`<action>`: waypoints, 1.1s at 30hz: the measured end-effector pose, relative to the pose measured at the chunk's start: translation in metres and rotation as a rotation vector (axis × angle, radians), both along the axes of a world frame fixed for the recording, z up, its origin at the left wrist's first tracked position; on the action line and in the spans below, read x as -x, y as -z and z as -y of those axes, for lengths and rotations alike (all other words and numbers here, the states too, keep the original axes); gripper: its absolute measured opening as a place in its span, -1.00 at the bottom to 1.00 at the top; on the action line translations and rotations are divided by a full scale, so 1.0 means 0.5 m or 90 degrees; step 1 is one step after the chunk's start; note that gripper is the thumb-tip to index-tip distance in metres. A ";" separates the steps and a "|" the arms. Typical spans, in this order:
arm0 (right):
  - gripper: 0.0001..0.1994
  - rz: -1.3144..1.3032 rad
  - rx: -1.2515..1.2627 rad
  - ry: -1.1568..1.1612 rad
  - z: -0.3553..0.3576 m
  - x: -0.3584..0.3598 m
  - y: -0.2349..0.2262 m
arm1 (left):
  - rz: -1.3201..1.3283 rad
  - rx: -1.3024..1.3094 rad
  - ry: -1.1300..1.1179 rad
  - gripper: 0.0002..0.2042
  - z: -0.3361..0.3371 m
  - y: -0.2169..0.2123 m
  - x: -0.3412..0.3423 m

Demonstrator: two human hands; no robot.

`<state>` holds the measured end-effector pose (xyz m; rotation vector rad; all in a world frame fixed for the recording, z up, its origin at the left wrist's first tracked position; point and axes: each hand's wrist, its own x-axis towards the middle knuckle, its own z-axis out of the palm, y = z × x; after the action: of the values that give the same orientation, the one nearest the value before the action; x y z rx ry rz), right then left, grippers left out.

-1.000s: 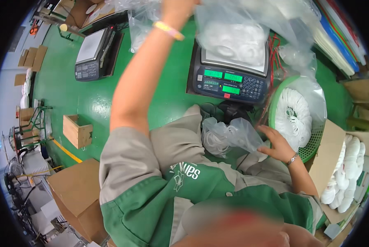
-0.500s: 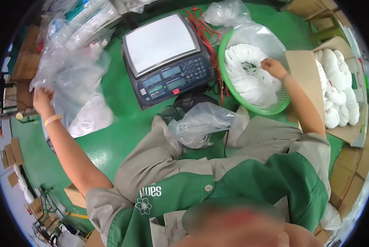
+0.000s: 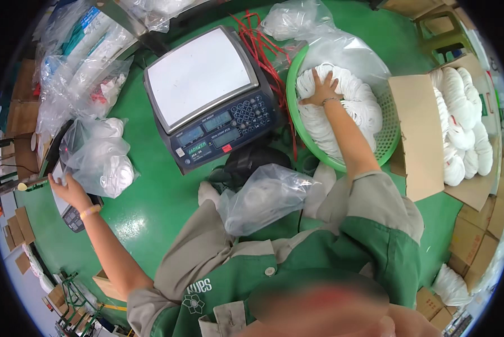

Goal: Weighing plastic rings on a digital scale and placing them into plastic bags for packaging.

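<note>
One left hand [image 3: 71, 192], fingers spread, beside a clear bag [image 3: 89, 140] of white coils [image 3: 117, 175]; another such bag [image 3: 266, 197] at centre; splayed right hand [image 3: 322, 91] resting on white cord [image 3: 357, 112] inside a green basket [image 3: 389, 137]; far right, a cardboard box [image 3: 420, 135] of white skeins [image 3: 458, 121].

1 scale [image 3: 73, 219] is partly hidden by the left hand [image 3: 71, 192]; some white cord [image 3: 365, 109] is covered by the right hand [image 3: 322, 91].

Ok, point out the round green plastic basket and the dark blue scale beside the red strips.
Round green plastic basket [image 3: 389, 135], head view: on its perforated side wall.
Dark blue scale with flat white plate [image 3: 202, 81], head view: on the plate's middle.
</note>
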<state>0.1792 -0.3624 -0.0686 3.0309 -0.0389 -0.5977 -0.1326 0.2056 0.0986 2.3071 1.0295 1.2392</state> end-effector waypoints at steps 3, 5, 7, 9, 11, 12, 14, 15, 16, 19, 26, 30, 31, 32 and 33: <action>0.02 0.090 -0.024 0.017 -0.017 -0.020 0.041 | -0.039 -0.024 0.202 -0.53 0.120 -0.054 -0.031; -0.06 0.173 -0.118 0.037 0.017 -0.059 0.091 | -0.097 0.114 0.350 -0.56 0.201 -0.092 -0.054; -0.31 0.168 -0.088 0.025 0.036 -0.089 0.083 | -0.185 0.332 0.483 -0.58 0.279 -0.121 -0.072; -0.39 0.154 -0.066 0.029 0.065 -0.121 0.069 | -0.276 0.443 0.594 -0.59 0.377 -0.146 -0.092; -0.44 0.115 -0.100 0.045 0.097 -0.151 0.070 | -0.497 0.325 0.837 -0.60 0.432 -0.176 -0.115; -0.46 0.095 -0.117 0.047 0.101 -0.157 0.069 | -0.494 0.364 0.941 -0.59 0.461 -0.171 -0.116; -0.48 0.063 -0.106 0.000 0.114 -0.153 0.071 | -0.546 0.425 1.102 -0.60 0.514 -0.154 -0.113; -0.49 0.051 -0.103 -0.025 0.118 -0.153 0.072 | -0.600 0.446 1.152 -0.61 0.535 -0.148 -0.104; -0.50 0.081 -0.106 -0.052 0.130 -0.148 0.074 | -0.657 0.467 1.203 -0.62 0.549 -0.141 -0.095; -0.52 0.098 -0.150 -0.030 0.142 -0.113 0.033 | -0.745 0.330 1.194 -0.65 0.567 -0.107 -0.068; -0.44 0.258 -0.632 0.150 0.231 -0.038 -0.037 | -0.598 0.080 0.798 -0.81 0.610 -0.097 -0.079; -0.47 0.326 -0.683 0.169 0.247 -0.031 -0.025 | -0.477 0.027 0.756 -0.77 0.611 -0.069 -0.060; -0.47 0.319 -0.777 0.194 0.240 -0.015 -0.029 | -0.456 0.046 0.764 -0.73 0.611 -0.056 -0.059; -0.46 0.341 -0.786 0.226 0.265 -0.001 -0.041 | -0.447 0.082 0.803 -0.65 0.622 -0.051 -0.068; -0.46 0.350 -0.804 0.258 0.276 0.014 -0.053 | -0.450 0.120 0.831 -0.58 0.628 -0.050 -0.071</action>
<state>0.1720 -0.5002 -0.0421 4.3436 -0.4667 0.4840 -0.0974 -0.1084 0.1236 2.4391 -0.3292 -0.1811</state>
